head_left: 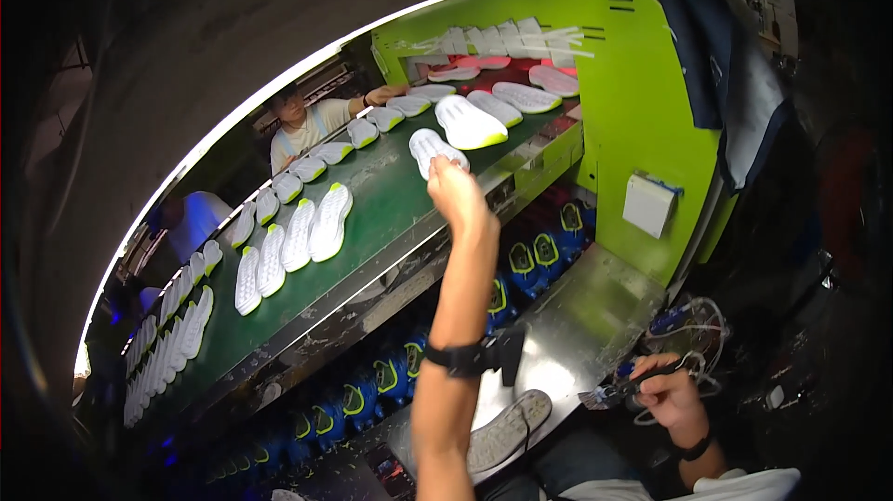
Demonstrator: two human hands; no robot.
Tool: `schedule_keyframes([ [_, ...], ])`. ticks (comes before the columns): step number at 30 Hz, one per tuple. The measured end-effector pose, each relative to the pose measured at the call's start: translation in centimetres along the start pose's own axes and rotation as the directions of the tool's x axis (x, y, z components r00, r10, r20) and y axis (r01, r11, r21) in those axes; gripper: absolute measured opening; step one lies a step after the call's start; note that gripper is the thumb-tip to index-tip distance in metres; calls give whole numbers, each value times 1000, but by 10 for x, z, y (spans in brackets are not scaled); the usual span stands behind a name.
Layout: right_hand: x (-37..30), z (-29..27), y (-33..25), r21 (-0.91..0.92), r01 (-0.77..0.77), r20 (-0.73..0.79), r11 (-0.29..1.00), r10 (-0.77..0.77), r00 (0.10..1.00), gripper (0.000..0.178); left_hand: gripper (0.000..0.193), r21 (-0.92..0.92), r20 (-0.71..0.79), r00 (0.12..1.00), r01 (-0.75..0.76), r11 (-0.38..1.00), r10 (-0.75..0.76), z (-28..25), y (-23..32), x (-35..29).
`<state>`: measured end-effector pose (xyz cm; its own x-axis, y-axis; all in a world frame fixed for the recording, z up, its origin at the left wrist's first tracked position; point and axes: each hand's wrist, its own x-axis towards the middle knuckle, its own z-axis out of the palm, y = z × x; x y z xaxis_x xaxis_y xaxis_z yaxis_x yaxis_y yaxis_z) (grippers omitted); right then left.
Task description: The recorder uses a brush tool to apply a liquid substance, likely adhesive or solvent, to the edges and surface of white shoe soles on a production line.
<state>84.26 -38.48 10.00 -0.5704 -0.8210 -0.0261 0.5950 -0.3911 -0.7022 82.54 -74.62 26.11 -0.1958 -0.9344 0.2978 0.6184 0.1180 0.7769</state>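
A white shoe sole with a yellow-green edge [435,149] lies on the green conveyor belt [372,213], near the belt's front rim and just short of the bright green machine housing [642,120] at the belt's far end. The left hand [458,194] reaches up and across to it with the arm stretched out; its fingers are curled over the near end of the sole, gripping or touching it, though the exact hold is hidden behind the back of the hand. A black band [465,358] wraps the left forearm. The right hand [668,397] sits low near the body, closed around the dark handle of a small brush-like tool [614,393], its bristled tip pointing left over a steel work surface [577,334]. On that surface, close to the left forearm, a grey sole [508,428] lies with its tread up. More white soles [307,231] ride the belt in pairs and rows, running from the far left to the machine mouth, where larger ones [470,121] are clustered. Below the belt a lower line carries blue shoes with yellow trim [521,268]. Across the belt another person [312,124] in a light top rests a hand by the soles
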Motion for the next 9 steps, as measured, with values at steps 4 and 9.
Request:
schedule_keyframes([
  [4, 8, -31, 11, 17, -38, -120, 999, 39, 992, 20, 58, 896, 421, 836, -444, -16, 352, -67, 47, 0],
  [9, 20, -28, 39, 1, -184, -60, 983, 183, 981, 20, 83, 952, 52, 993, -17, -305, 108, -159, 78, 58],
])
